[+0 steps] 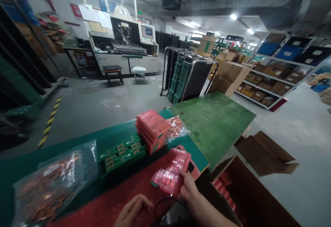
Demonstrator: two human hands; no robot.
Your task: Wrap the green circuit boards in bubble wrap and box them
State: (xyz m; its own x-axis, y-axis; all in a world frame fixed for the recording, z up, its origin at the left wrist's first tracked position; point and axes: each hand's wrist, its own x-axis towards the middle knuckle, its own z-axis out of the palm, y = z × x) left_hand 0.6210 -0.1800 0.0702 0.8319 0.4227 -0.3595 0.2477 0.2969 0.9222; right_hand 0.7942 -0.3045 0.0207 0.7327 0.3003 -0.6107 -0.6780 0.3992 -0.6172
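Note:
My right hand [190, 187] grips a pink bubble-wrap bag [172, 172] by its right side, thumb on top. A bit of green shows at the bag's lower left edge. My left hand [134, 209] is over the red mat, left of the bag and apart from it, with its fingers loosely bent and nothing visible in them. Under and behind the held bag lies another pink bubble-wrap piece [195, 170] with a dark patch. Farther back, a stack of pink bubble-wrap bags [153, 127] stands beside a row of green circuit boards [124, 153] with copper-coloured parts.
Clear plastic bags of copper-coloured parts [57, 182] [177, 127] lie left and behind the stack. A red mat [103, 203] covers the near bench. At right, an open cardboard box [256, 196] contains pink bags. A green tabletop [212, 120] adjoins; board racks [181, 75] stand beyond.

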